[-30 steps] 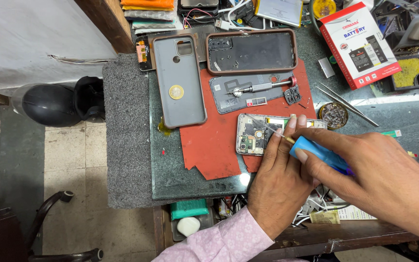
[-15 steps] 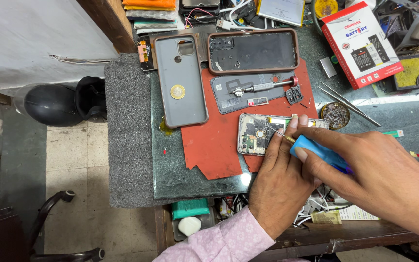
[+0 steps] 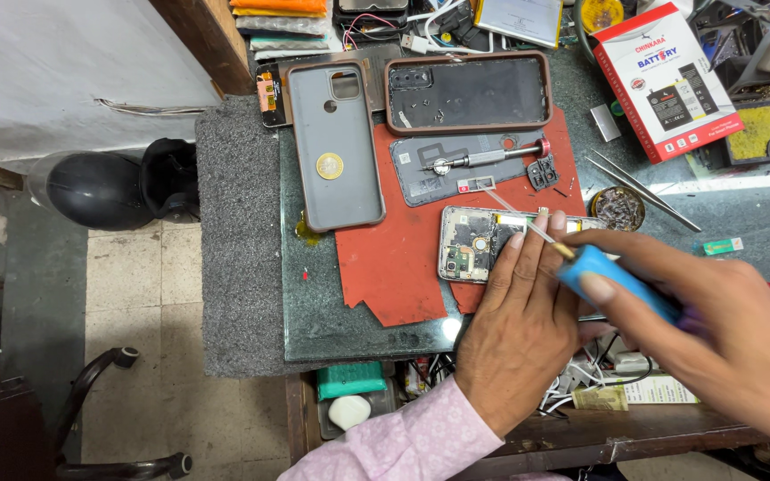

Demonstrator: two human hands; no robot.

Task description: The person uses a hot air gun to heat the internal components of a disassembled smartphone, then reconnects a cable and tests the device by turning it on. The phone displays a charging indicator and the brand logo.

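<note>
Cluttered bench: left hand [image 3: 514, 334] presses flat on the phone [image 3: 474, 245]; right hand [image 3: 724, 356] pinches a screwdriver [image 3: 612, 281], tip angled up-left onto the phone.

Barely anything differs: the blue-handled tool [image 3: 612, 283] in the right hand [image 3: 724, 338] has edged slightly.

Taking the opened phone [image 3: 479, 242] as landmark: left of it the red mat [image 3: 385, 267] lies bare down to the desk [image 3: 314, 312] edge, an open way in. Further left the grey case [image 3: 336, 147] with a coin blocks. Above it, a back cover [image 3: 465, 165] carrying a screwdriver [image 3: 492, 158], then a brown-rimmed case [image 3: 470, 92], close the way. To its right the left hand [image 3: 519, 330], the right hand [image 3: 715, 330], a small dish [image 3: 618, 207] and tweezers [image 3: 643, 191] crowd the passage.
</note>
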